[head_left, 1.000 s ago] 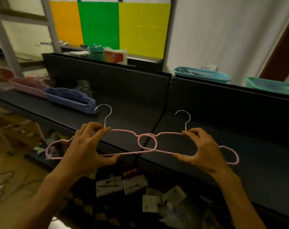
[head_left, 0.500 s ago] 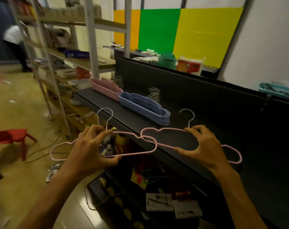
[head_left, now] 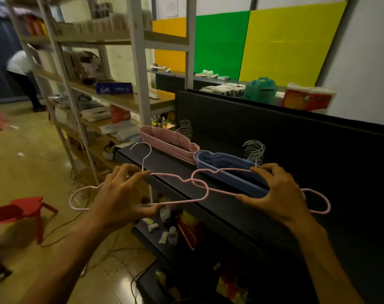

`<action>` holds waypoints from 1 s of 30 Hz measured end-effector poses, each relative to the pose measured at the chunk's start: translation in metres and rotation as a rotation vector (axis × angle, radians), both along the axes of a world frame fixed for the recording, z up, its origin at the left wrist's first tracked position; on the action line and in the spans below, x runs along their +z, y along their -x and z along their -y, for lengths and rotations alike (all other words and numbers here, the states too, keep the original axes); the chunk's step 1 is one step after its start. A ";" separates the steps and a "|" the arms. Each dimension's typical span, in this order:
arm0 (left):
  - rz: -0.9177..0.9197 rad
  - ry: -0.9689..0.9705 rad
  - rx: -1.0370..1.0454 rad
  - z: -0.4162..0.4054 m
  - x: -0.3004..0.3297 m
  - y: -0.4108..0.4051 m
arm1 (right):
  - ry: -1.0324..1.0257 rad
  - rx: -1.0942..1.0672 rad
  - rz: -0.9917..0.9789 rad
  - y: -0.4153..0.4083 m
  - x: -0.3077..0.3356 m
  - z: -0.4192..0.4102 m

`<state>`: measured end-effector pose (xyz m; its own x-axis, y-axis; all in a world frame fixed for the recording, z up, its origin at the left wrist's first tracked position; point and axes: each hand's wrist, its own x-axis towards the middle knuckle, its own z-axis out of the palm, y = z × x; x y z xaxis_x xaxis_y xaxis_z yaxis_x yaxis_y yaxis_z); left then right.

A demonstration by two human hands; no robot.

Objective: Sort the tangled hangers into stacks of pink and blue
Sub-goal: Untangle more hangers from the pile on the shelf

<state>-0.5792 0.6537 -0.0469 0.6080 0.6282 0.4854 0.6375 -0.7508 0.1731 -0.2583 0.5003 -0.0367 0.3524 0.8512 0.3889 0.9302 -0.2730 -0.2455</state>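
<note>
My left hand (head_left: 123, 194) grips a pink hanger (head_left: 81, 194) by its top and bottom bars, silver hook pointing up. My right hand (head_left: 279, 194) grips a second pink hanger (head_left: 318, 202) the same way. The two hangers' inner ends overlap between my hands and look linked. Behind them on the black table (head_left: 230, 216) lie a stack of pink hangers (head_left: 169, 139) on the left and a stack of blue hangers (head_left: 221, 163) beside it on the right, hooks toward the black back panel.
A metal shelf rack (head_left: 140, 88) full of boxes stands left of the table. A red stool (head_left: 22, 209) and cables sit on the floor at left. A person bends over at far left (head_left: 22, 69). Clutter fills the shelf under the table.
My view has swung left, bringing the pink and blue stacks right behind my hands. Both hands keep their grips, and the hangers' inner ends still overlap.
</note>
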 end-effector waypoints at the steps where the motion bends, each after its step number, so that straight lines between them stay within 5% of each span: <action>1: 0.003 0.008 -0.007 -0.015 0.001 0.000 | 0.003 -0.009 -0.002 0.001 0.001 -0.011; 15: -0.014 0.077 -0.197 -0.193 0.005 -0.044 | -0.084 -0.296 0.068 -0.012 0.007 -0.083; 30: -0.114 0.176 -0.569 -0.327 0.016 -0.109 | -0.250 -0.573 -0.130 0.059 0.009 -0.147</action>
<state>-0.4704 0.9807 -0.0305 0.9141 0.2542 0.3159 0.1665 -0.9456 0.2794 -0.3176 0.6474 -0.0279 0.7826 0.4025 0.4748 0.6117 -0.6387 -0.4668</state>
